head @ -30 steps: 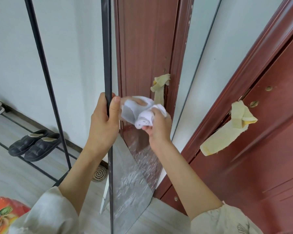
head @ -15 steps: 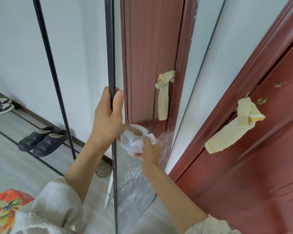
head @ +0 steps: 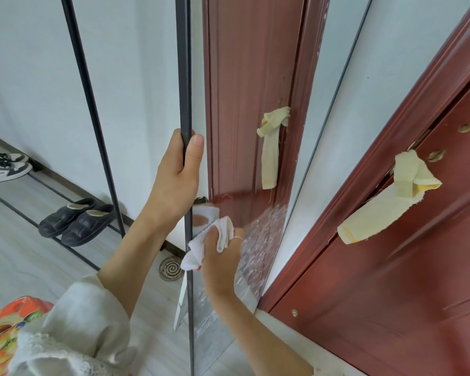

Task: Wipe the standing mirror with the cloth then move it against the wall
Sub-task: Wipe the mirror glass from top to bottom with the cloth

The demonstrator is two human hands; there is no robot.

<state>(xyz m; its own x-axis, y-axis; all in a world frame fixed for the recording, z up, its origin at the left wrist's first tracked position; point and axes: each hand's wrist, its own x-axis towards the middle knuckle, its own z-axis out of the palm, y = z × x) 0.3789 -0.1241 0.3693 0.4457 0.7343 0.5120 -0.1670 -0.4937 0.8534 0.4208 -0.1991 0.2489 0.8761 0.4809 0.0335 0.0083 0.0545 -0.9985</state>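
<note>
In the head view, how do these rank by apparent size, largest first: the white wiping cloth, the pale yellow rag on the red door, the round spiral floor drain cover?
1. Pale yellow rag, nearer the camera.
2. White wiping cloth, partly hidden inside the right hand.
3. Round spiral floor drain cover.

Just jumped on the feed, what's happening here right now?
A person is wiping a standing mirror. The left hand grips its black frame edge, steadying it, while the right hand presses a bunched white cloth against the lower glass. The glass beside the cloth looks streaky. The mirror stands next to a red door.
</note>
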